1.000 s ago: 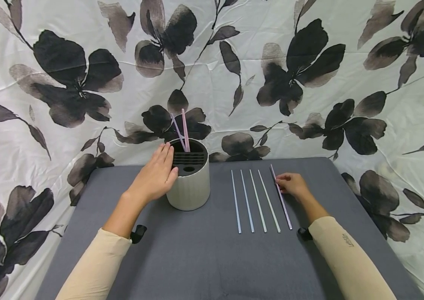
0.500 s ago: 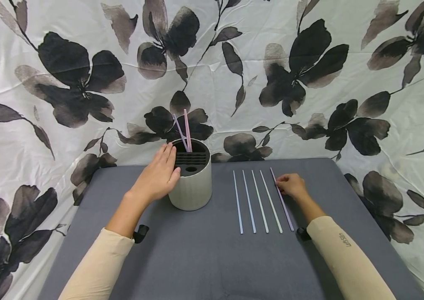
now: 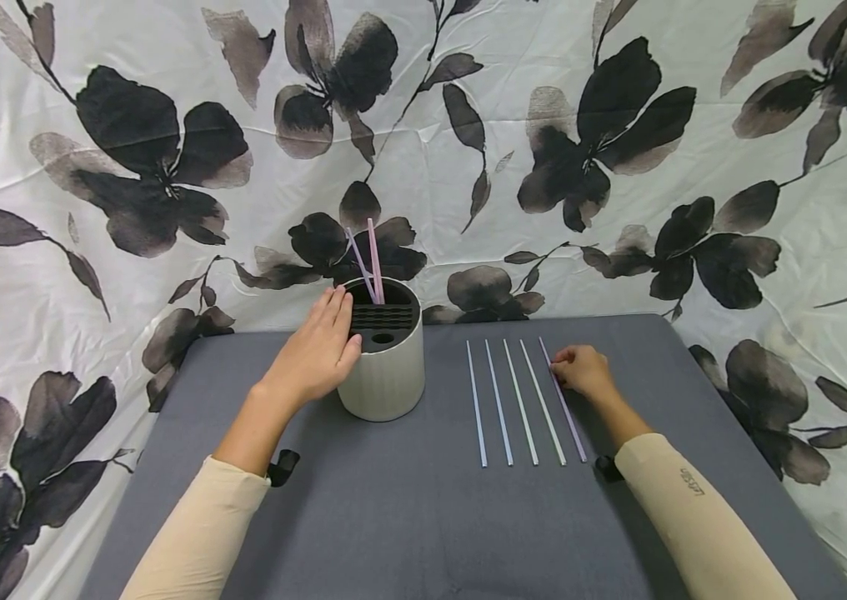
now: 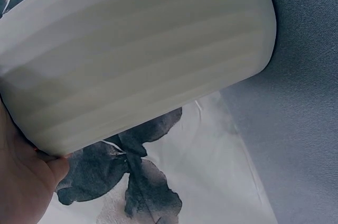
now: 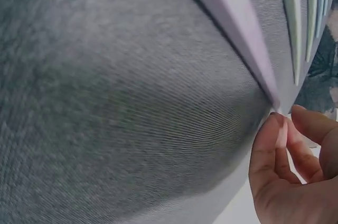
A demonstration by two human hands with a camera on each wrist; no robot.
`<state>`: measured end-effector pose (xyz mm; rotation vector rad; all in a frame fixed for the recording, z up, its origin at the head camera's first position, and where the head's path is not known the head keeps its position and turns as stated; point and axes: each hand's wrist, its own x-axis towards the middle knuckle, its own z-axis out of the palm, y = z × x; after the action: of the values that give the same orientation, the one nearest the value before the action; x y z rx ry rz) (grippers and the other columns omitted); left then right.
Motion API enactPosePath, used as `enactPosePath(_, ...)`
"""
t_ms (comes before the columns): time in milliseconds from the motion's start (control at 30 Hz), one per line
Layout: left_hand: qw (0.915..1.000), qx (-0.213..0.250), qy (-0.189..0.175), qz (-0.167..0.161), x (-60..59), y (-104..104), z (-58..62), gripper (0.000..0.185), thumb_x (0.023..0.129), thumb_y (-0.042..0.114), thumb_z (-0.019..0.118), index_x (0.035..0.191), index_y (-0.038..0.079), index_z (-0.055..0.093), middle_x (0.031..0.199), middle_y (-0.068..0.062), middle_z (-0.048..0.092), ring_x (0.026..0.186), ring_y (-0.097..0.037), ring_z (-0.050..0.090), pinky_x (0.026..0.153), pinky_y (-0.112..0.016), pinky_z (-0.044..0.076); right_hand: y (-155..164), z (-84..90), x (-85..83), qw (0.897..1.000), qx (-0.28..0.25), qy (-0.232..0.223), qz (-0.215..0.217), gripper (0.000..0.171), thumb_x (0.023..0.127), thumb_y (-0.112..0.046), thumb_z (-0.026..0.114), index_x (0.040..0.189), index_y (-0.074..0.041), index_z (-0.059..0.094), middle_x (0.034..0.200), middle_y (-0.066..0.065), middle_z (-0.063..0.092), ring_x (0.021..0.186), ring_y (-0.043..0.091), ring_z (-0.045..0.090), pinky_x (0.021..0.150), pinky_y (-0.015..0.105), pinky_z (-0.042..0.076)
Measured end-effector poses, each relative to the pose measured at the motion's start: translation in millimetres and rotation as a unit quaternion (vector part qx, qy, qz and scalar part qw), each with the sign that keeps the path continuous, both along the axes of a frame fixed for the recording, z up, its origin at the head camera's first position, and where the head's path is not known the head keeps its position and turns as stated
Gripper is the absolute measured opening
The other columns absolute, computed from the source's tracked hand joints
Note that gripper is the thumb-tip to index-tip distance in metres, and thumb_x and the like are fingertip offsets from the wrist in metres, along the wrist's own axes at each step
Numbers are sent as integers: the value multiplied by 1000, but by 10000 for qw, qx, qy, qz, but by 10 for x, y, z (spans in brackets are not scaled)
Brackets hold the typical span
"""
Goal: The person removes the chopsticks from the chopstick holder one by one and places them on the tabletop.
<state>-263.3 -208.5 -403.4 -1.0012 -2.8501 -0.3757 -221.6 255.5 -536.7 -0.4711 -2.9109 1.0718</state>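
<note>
A pale, ribbed round desk organizer point(image 3: 382, 387) with a black slotted insert stands at the back of the table. Its back opening holds a pink stick point(image 3: 374, 260) and a lilac stick point(image 3: 359, 265). My left hand point(image 3: 313, 350) rests against its left side and rim, fingers straight; the left wrist view shows the ribbed wall close up, with part of the hand point(image 4: 24, 182) at its edge. My right hand point(image 3: 584, 371) pinches a long, thin purple stick point(image 3: 566, 412) near its far end. In the right wrist view, thumb and fingers point(image 5: 266, 134) meet at that end.
Left of the purple stick lie two pale green sticks point(image 3: 519, 400) point(image 3: 543, 404) and two light blue sticks point(image 3: 477, 404) point(image 3: 499, 404), roughly parallel on the grey table point(image 3: 393, 517). A white floral cloth point(image 3: 468, 125) hangs behind the table.
The purple stick's far end has shifted slightly toward the person, with my right hand staying at it. The view has shifted a little; my left hand stays on the organizer.
</note>
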Motion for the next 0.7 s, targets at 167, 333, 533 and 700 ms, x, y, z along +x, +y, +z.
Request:
enactPosePath(167, 10000, -14, -28, 3, 9, 0, 1, 70, 108, 35, 33, 161, -8, 19, 171, -25, 15, 161, -38, 8, 131, -50, 13, -20, 87, -26, 9974, 522, 443, 216, 20, 94, -16, 70, 103, 1, 76, 93, 16, 76, 79, 26, 69, 68, 33, 53)
enactPosePath(333, 10000, -45, -38, 0, 12, 7, -6, 70, 108, 35, 33, 161, -9, 19, 170, -26, 15, 161, -39, 8, 131, -49, 12, -149, 253, -77, 9953, 529, 714, 378, 23, 95, -21, 70, 106, -2, 75, 98, 15, 76, 89, 32, 68, 75, 41, 52)
enactPosePath(533, 10000, 2, -12, -5, 19, 15, -6, 70, 108, 35, 33, 161, -9, 20, 170, -26, 16, 160, -39, 9, 131, -49, 13, -390, 494, -172, 9901, 378, 1123, 757, 23, 98, -24, 71, 112, -6, 75, 103, 14, 77, 94, 31, 71, 79, 41, 53)
enactPosePath(700, 10000, -3, 20, 17, 23, 11, -10, 70, 108, 35, 33, 161, -9, 20, 170, -26, 16, 160, -39, 9, 131, -49, 14, -645, 717, -265, 9815, -5, 1539, 1135, 23, 97, -20, 72, 114, -3, 74, 101, 15, 76, 91, 29, 70, 77, 37, 53)
